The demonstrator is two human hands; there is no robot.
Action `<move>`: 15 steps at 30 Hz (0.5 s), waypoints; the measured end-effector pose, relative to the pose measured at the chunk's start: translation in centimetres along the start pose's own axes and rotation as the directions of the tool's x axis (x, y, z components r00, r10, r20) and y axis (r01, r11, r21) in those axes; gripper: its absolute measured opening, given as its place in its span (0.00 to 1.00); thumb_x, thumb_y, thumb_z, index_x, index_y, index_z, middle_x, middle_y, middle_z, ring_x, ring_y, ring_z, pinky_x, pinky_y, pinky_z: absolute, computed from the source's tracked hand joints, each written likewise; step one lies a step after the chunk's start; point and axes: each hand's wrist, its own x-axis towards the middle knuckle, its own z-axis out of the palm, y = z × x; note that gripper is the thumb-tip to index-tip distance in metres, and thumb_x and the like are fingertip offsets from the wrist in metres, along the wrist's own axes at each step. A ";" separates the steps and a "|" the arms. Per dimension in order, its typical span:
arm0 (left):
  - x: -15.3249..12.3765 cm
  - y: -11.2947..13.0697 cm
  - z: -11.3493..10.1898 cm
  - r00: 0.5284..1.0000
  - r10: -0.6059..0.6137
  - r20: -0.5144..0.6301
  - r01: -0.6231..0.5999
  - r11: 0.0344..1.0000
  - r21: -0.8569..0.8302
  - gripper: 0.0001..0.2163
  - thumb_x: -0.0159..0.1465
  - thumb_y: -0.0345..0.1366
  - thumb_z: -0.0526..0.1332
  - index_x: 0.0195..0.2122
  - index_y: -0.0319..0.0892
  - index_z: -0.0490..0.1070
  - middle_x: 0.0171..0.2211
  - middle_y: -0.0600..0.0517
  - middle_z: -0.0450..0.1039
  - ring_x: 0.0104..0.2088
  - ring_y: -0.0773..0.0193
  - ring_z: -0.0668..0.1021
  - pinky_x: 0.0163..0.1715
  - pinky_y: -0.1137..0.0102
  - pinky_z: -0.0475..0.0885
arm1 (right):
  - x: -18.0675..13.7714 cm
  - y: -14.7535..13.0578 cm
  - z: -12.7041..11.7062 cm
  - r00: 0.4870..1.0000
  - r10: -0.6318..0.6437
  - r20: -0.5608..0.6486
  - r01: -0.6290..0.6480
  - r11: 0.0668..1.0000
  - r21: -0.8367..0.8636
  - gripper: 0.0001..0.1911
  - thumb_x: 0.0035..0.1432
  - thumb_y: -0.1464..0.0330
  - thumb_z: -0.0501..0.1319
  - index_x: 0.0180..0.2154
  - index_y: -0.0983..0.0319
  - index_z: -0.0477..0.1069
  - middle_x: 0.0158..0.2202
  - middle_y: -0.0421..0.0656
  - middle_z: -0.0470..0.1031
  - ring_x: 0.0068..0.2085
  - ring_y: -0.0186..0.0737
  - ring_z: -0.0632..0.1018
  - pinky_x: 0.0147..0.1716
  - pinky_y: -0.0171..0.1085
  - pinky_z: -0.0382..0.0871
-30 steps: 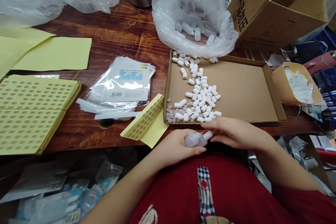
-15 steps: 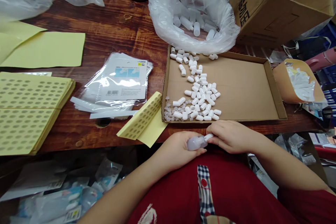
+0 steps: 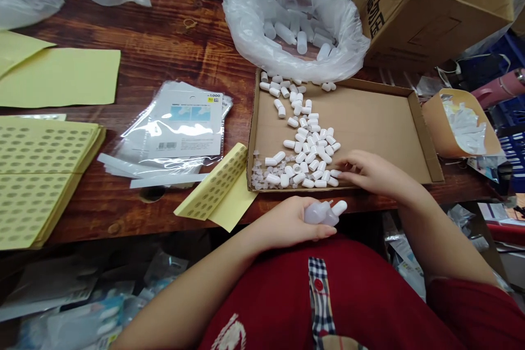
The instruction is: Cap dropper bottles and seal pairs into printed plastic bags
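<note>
My left hand [image 3: 293, 221] is closed around small translucent plastic bottles [image 3: 318, 213], seemingly two side by side, just in front of the table edge. A white cap [image 3: 339, 208] sits on one of them, pointing right; the other shows a bare narrow tip. Over the near edge of the shallow cardboard tray [image 3: 381, 120] is my right hand [image 3: 365, 175], fingers apart and slightly bent. Its fingertips are beside a white cap [image 3: 335, 173] at the right side of a pile of white caps [image 3: 309, 147]. Small clear plug-like pieces [image 3: 260, 175] lie in the tray's near left corner.
Behind the tray stands an open plastic bag [image 3: 246, 38] of bottles, with a cardboard box [image 3: 426, 27] to its right. A beige container [image 3: 430, 120] is right of the tray. Clear printed packages [image 3: 184, 131] and yellow sticker sheets [image 3: 45, 169] lie left.
My right hand has left the capped bottle and moved forward to the caps in the tray. My left hand still holds the bottles, now shifted slightly right. The view has shifted a little.
</note>
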 end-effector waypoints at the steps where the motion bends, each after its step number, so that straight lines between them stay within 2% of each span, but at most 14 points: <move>1: 0.3 0.1 -0.1 0.999 0.004 0.035 -0.002 0.998 -0.063 0.15 0.52 0.45 0.68 0.31 0.39 0.72 0.24 0.55 0.73 0.26 0.66 0.72 0.29 0.72 0.65 | 0.5 0.1 0.0 0.999 -0.018 0.049 0.019 0.999 -0.028 0.11 0.62 0.68 0.57 0.44 0.62 0.73 0.43 0.47 0.76 0.43 0.42 0.76 0.43 0.40 0.69; 4: 0.7 0.2 -0.3 0.996 0.007 0.090 0.011 0.981 -0.195 0.13 0.52 0.44 0.68 0.29 0.39 0.72 0.21 0.57 0.70 0.23 0.69 0.69 0.26 0.74 0.62 | 1.5 0.0 0.3 0.992 -0.063 0.106 0.075 0.991 -0.115 0.13 0.61 0.72 0.55 0.46 0.63 0.73 0.44 0.49 0.75 0.45 0.44 0.75 0.45 0.41 0.69; 8: 0.4 0.3 -0.5 0.995 -0.021 0.093 0.038 0.980 -0.194 0.14 0.52 0.45 0.67 0.29 0.39 0.74 0.21 0.57 0.70 0.20 0.71 0.66 0.21 0.74 0.56 | 1.0 0.3 0.2 0.995 -0.063 0.075 0.074 0.985 -0.157 0.15 0.59 0.72 0.55 0.47 0.61 0.72 0.45 0.49 0.73 0.44 0.44 0.75 0.44 0.42 0.69; 10: 0.3 0.3 -0.6 0.994 -0.041 0.097 0.057 0.984 -0.171 0.15 0.52 0.46 0.67 0.30 0.38 0.74 0.21 0.56 0.70 0.20 0.71 0.64 0.20 0.74 0.54 | 0.1 0.4 -0.3 1.000 -0.027 0.005 0.027 0.997 -0.068 0.10 0.59 0.71 0.56 0.43 0.60 0.72 0.41 0.46 0.74 0.40 0.41 0.76 0.40 0.39 0.71; 12: 0.4 0.2 -0.7 0.993 -0.056 0.101 0.071 0.986 -0.151 0.15 0.52 0.46 0.67 0.30 0.38 0.74 0.21 0.56 0.70 0.20 0.71 0.64 0.20 0.74 0.54 | -0.9 0.2 -0.5 0.997 -0.016 -0.079 0.025 0.992 0.120 0.07 0.60 0.68 0.58 0.40 0.61 0.70 0.37 0.43 0.75 0.36 0.37 0.76 0.35 0.35 0.71; 15: 0.6 0.2 -0.6 0.994 -0.044 0.102 0.059 0.987 -0.151 0.14 0.51 0.45 0.68 0.28 0.39 0.71 0.21 0.57 0.70 0.22 0.71 0.66 0.22 0.74 0.57 | -1.8 -0.8 -0.2 0.970 -0.140 -0.199 0.206 0.908 0.365 0.10 0.61 0.65 0.60 0.44 0.60 0.69 0.40 0.44 0.75 0.38 0.35 0.76 0.36 0.34 0.72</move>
